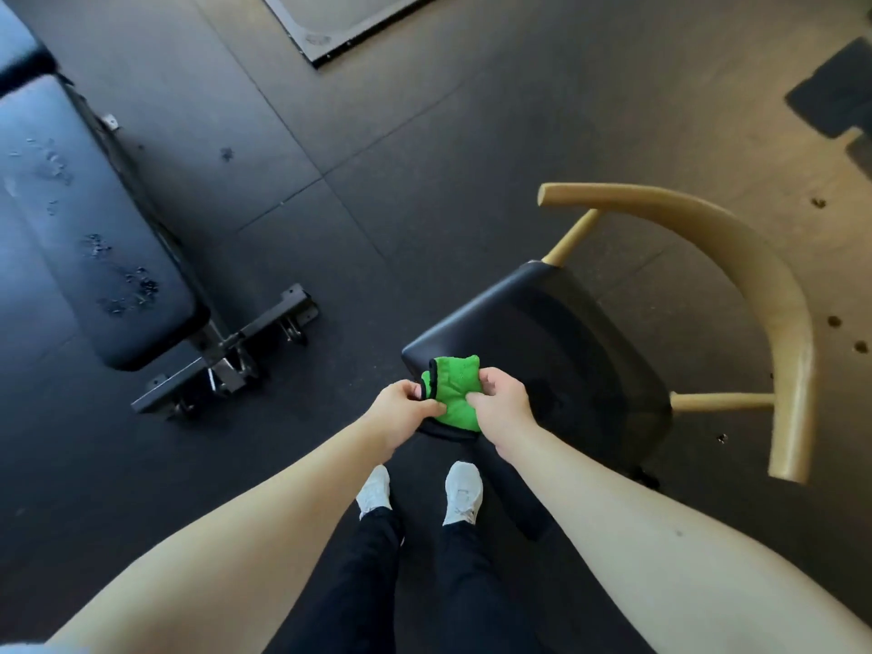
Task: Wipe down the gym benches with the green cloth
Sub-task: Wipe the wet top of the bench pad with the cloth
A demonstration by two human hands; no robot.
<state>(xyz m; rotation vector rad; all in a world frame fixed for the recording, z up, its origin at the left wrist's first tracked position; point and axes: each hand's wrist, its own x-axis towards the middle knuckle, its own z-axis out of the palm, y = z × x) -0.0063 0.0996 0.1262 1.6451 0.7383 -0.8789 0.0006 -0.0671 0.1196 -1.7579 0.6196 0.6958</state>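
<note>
Cloth (454, 391), green, bunched over front corner of the chair (566, 332); I see left hand (401, 410) and right hand (501, 403) each pinching it; droplet-spotted gym bench (94, 219) left of the chair

Open floor (377, 191) lies between the gym bench (94, 219) and the chair (566, 351), whose curved backrest (755, 285) bounds the right.

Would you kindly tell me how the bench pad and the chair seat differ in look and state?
The bench pad is long and narrow; the chair seat is shorter and rounded. The bench pad is speckled with wet-looking marks; the chair seat shows none plainly. The bench pad rests on a black metal frame, the chair seat in a pale wooden frame. Both are dark and padded.
</note>
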